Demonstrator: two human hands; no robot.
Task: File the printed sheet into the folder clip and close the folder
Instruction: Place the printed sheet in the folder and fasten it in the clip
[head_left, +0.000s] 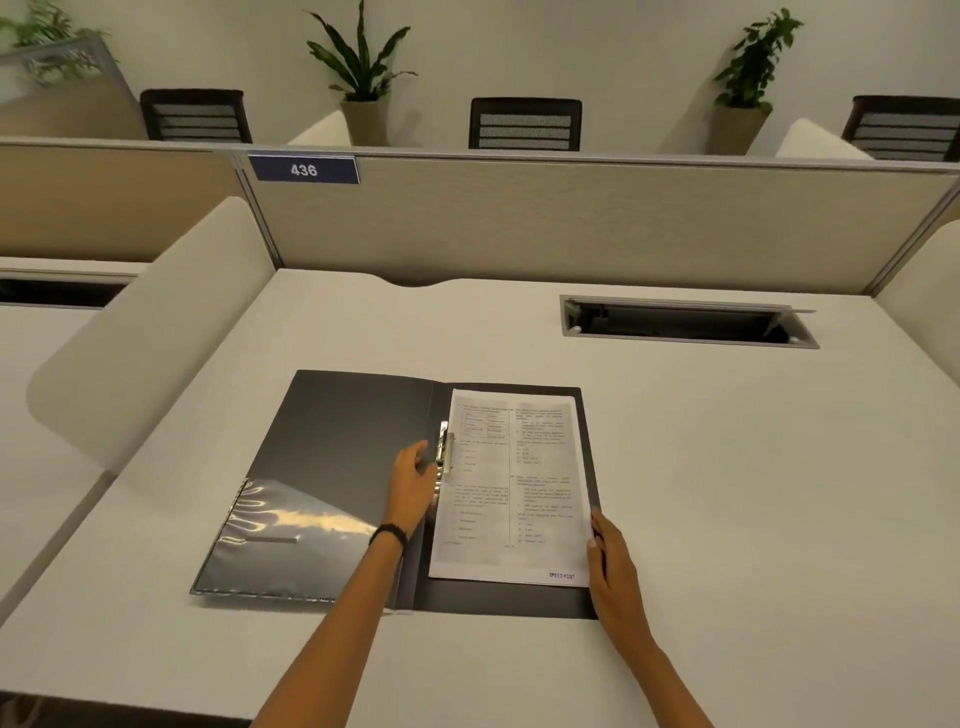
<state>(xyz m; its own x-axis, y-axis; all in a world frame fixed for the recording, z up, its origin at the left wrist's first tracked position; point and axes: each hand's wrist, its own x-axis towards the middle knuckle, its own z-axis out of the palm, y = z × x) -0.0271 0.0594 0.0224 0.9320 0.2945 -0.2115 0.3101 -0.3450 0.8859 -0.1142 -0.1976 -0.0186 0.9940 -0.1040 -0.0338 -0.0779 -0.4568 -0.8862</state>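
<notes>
Lower left of centre: the folder (332, 467) lies open flat on the desk (727, 467), left cover dark with a shiny clear pocket (270, 540) at its lower end. I judge the cover thin plastic, bendy and light, a bit slick; best taken at its far left edge to swing it over.

Centre: my left hand (413, 483) sits at the spine, fingers loosely curled and reaching to the metal clip (444, 448). It touches or nearly touches the clip; I can't tell if it is pressing it or gripping anything. The clip looks springy and stiff and probably needs a firm push or lift at its lever end.

Right of centre: the sheet (511, 483) lies flat on the right cover, its left edge at the clip; whether it is under the clip already I can't tell. One sheet, so floppy, light, easy to crease or slide. I hold it by edges only.

Lower right: my right hand (610, 566) rests flat along the sheet's right edge, fingers extended, steadying and not pinching.
</notes>
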